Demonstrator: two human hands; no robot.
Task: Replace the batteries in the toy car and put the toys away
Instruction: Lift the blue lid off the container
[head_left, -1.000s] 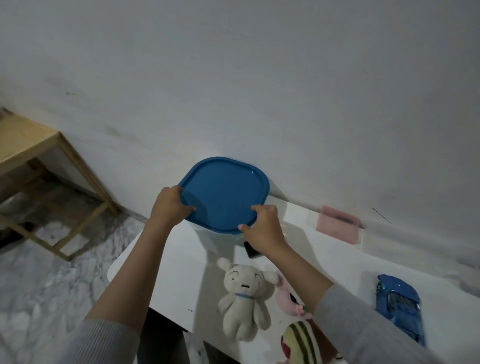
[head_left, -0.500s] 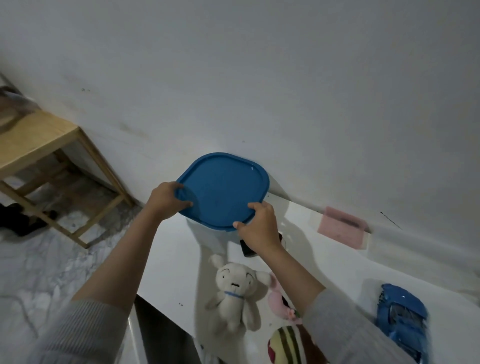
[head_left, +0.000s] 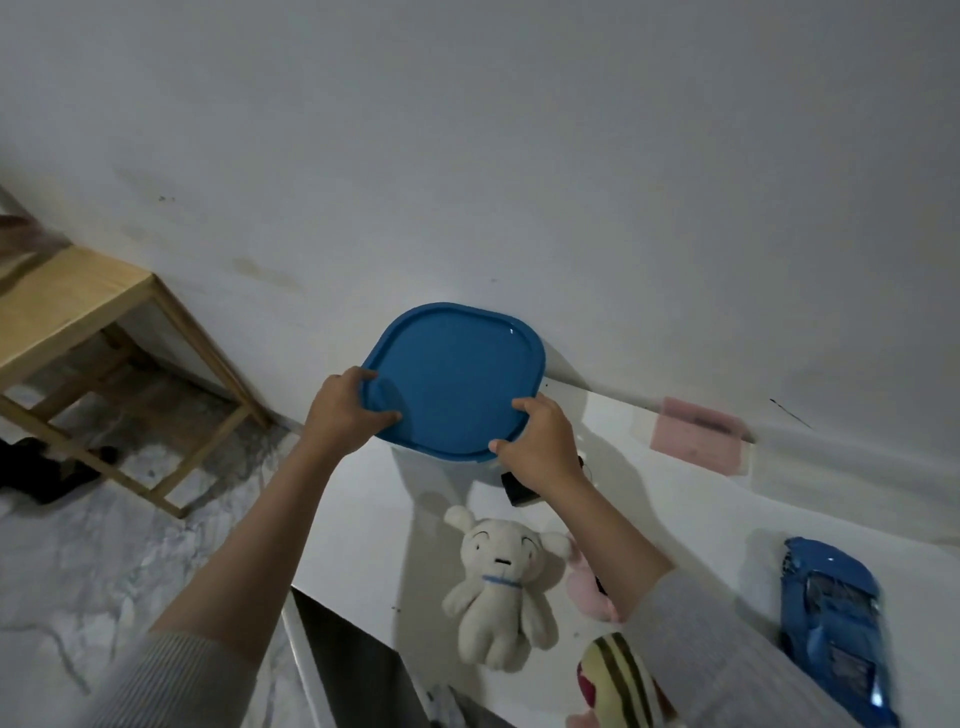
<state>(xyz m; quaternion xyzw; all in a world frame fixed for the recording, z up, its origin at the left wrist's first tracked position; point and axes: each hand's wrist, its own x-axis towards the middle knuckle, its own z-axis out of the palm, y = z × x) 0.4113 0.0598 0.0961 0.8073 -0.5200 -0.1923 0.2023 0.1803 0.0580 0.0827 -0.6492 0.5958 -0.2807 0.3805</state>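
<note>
My left hand (head_left: 340, 410) and right hand (head_left: 540, 441) grip the plain blue lid (head_left: 452, 382); no label is readable on it.

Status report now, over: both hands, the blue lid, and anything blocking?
Left hand and right hand both grip the blue lid, on its white container. White plush dog and blue toy car lie on the table, not stored. Nothing blocking.

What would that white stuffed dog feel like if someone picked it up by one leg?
The white stuffed dog would probably flop: its limbs lie splayed and limp on the table. It looks light for its size, being soft plush. It seems unlikely to slip or roll, since the fuzzy fabric should grip fingers and it lies flat on its back.
</note>
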